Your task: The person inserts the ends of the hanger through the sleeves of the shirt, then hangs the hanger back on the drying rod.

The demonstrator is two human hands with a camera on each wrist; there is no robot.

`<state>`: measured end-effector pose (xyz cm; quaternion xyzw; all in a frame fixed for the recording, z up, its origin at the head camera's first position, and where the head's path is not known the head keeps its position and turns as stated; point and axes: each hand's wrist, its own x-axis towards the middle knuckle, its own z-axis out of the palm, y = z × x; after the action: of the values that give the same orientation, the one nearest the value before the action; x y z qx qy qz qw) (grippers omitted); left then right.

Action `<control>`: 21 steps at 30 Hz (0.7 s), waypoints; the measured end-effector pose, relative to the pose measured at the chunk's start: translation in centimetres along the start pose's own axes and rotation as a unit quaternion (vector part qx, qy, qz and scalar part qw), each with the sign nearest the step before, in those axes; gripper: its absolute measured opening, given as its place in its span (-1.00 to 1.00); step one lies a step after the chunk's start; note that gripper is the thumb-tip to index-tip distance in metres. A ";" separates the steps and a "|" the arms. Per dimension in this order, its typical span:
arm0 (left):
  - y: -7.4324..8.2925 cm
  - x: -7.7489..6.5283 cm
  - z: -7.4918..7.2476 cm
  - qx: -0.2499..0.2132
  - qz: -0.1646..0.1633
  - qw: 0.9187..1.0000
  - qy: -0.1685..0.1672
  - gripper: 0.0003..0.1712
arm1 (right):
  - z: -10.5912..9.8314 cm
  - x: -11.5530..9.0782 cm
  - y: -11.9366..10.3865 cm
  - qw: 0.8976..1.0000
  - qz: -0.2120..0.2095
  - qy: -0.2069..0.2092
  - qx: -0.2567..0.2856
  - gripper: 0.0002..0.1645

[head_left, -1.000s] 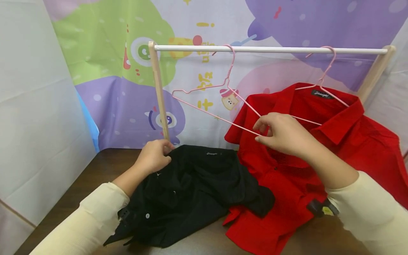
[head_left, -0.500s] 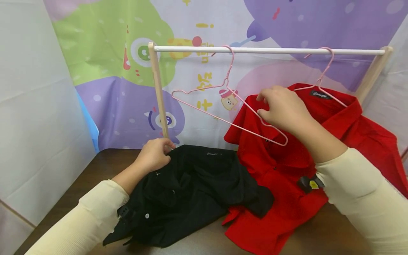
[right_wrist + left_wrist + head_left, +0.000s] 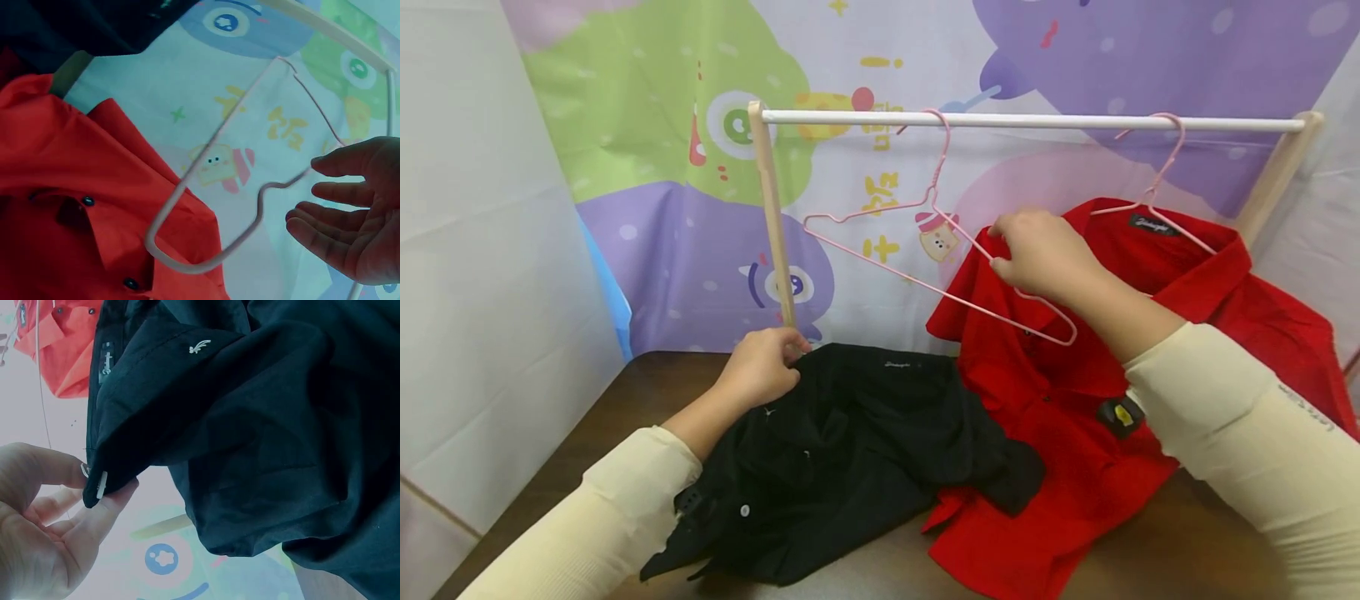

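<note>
In the head view, my left hand (image 3: 765,367) pinches the edge of a black shirt (image 3: 865,450) between thumb and fingers. The left wrist view shows that grip near the label, with the shirt hanging in folds. A bare pink hanger (image 3: 934,187) hangs by its hook on the white rail (image 3: 1037,121). My right hand (image 3: 1045,254) is at the hanger's right arm. Seen in the right wrist view, its fingers (image 3: 340,220) are spread and the thumb tip lies right at the pink wire (image 3: 215,134).
A red shirt (image 3: 1060,467) hangs on a second pink hanger (image 3: 1165,171) at the right, overlapped by the black shirt's sleeve. Wooden posts (image 3: 771,208) carry the rail above a brown table (image 3: 647,379). A cartoon-printed cloth (image 3: 685,225) stands behind.
My right hand has left the hanger's lower right end and risen, then shifted slightly left to its sloping arm. My left hand has kept its pinch on the black shirt.
</note>
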<state>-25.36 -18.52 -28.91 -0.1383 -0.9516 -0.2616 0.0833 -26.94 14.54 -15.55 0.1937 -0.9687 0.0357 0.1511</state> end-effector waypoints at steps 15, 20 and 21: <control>-0.3 -0.1 0.3 -0.008 -0.005 1.000 -0.001 -0.66 | 1.4 0.7 -1.2 0.999 0.027 0.028 0.032 -0.68; -0.3 -0.1 0.3 -0.008 -0.006 1.000 -0.003 -0.66 | 0.8 0.6 -0.9 0.999 0.023 0.036 0.021 -0.80; -0.3 -0.1 0.3 -0.007 -0.006 1.000 -0.004 -0.66 | 0.7 0.6 -0.8 0.999 0.022 0.038 0.021 -0.81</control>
<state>-25.43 -18.65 -29.38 -0.1342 -0.9509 -0.2681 0.0775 -27.33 13.51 -16.01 0.1736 -0.9653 0.0669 0.1831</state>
